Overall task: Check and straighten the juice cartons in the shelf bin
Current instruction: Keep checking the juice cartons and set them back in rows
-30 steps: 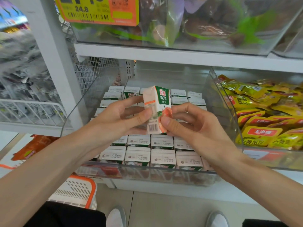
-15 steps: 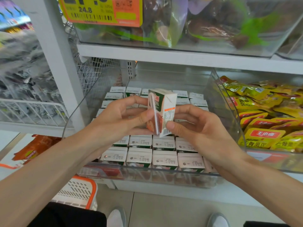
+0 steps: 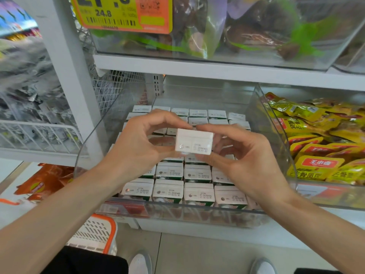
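A small juice carton (image 3: 194,142) is held above the clear shelf bin (image 3: 177,213), its white top with a printed date code turned toward me. My left hand (image 3: 138,147) pinches its left side between thumb and fingers. My right hand (image 3: 241,161) pinches its right side the same way. Below, several rows of upright juice cartons (image 3: 183,186) fill the bin, tops up. My hands hide the middle rows.
A second clear bin of yellow snack packets (image 3: 320,147) stands to the right. The shelf above holds a bin of bagged goods behind a price tag (image 3: 122,14). A wire basket (image 3: 35,135) is at left. An orange-rimmed shopping basket (image 3: 96,232) sits on the floor.
Both hands have turned the carton from showing its printed side faces to showing its white top with the date code. It stays above the middle of the bin.
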Available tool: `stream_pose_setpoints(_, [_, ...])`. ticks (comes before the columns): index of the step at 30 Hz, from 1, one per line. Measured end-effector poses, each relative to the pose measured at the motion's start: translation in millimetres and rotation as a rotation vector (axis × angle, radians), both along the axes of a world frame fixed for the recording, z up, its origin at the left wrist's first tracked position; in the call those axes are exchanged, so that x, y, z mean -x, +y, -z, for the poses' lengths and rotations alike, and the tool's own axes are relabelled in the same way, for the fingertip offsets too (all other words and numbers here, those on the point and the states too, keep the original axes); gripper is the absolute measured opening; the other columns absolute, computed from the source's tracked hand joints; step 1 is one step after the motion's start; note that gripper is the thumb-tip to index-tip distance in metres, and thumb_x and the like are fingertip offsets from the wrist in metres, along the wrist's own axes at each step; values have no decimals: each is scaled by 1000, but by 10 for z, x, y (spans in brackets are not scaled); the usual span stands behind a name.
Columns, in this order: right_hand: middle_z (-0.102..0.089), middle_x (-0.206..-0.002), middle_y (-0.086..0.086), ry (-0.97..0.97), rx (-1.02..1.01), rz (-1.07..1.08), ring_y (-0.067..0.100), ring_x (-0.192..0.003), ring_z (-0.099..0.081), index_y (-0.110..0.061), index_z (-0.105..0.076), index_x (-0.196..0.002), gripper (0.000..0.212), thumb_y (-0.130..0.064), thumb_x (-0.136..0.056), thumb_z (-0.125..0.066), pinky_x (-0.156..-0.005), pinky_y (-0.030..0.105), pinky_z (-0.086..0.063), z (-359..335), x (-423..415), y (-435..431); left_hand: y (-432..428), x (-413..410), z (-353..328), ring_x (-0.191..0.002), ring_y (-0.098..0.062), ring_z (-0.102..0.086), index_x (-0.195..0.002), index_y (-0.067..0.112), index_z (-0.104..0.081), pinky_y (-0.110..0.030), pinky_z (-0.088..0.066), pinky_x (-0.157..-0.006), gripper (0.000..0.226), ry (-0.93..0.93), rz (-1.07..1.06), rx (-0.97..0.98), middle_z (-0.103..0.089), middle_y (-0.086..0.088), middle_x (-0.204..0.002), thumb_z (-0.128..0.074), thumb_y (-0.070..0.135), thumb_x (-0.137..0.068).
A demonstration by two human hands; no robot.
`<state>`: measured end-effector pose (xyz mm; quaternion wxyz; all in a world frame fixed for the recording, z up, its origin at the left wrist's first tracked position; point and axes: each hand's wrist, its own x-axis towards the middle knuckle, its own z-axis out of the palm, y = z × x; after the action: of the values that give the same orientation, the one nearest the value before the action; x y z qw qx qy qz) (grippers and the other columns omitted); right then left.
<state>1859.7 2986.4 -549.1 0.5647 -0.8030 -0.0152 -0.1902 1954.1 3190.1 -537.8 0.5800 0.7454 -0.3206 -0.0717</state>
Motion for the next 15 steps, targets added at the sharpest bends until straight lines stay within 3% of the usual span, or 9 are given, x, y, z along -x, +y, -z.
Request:
stream_pose_setpoints(3, [-82, -88, 4, 100, -138, -113, 19, -74, -79, -33, -74, -130, 50, -6, -89, -83, -74, 24, -63, -24, 18, 22, 7, -12, -3, -114, -7, -70, -103, 24, -78, -22, -59, -87, 40, -10, -26, 43, -75, 8, -111, -90, 18, -66])
stream_pose_setpoints(7, [-82, -103, 14, 262, -360, -221, 29, -98, -81, -29, -71, -134, 49, 5, -102, -55, -81, 26, -63, -97, 25, 4, 28, -26, -6, -110, -14, -71, -107, 27, -79, -25, -60, -88, 43, -15, -67, 15, -75, 5, -115, -91, 18, -67])
stream_pose_setpoints(9, [-80, -108, 22, 348, -526, -270, 35, -103, -79, -27, -75, -129, 41, -10, -103, -48, -83, 29, -63, -145, 13, -18, 35, -35, 5, -104, -22, -72, -115, 27, -79, -30, -62, -90, 48, 6, -68, -8, -76, -1, -111, -90, 13, -70])
stream_pose_setpoints(11, [-79, -107, 25, 397, -600, -253, 36, -102, -79, -29, -79, -120, 30, -34, -101, -56, -82, 30, -64, -173, -4, -30, 40, -21, 3, -92, -27, -73, -123, 29, -77, -29, -64, -80, 56, 75, -4, -4, -73, -12, -106, -88, 18, -70])
stream_pose_setpoints(13, [-80, -104, 23, 431, -594, -215, 32, -98, -80, -32, -81, -114, 31, -50, -95, -66, -79, 28, -64, -184, -11, -42, 43, 0, -6, -86, -18, -72, -130, 33, -73, -26, -63, -72, 62, 127, 87, -7, -76, -9, -104, -85, 21, -71])
stream_pose_setpoints(15, [-80, -105, 21, 435, -587, -213, 29, -95, -81, -33, -80, -115, 32, -51, -89, -72, -78, 26, -63, -185, -10, -72, 43, 11, -13, -88, -12, -72, -134, 35, -70, -25, -63, -72, 63, 151, 135, -22, -79, -2, -109, -84, 22, -73])
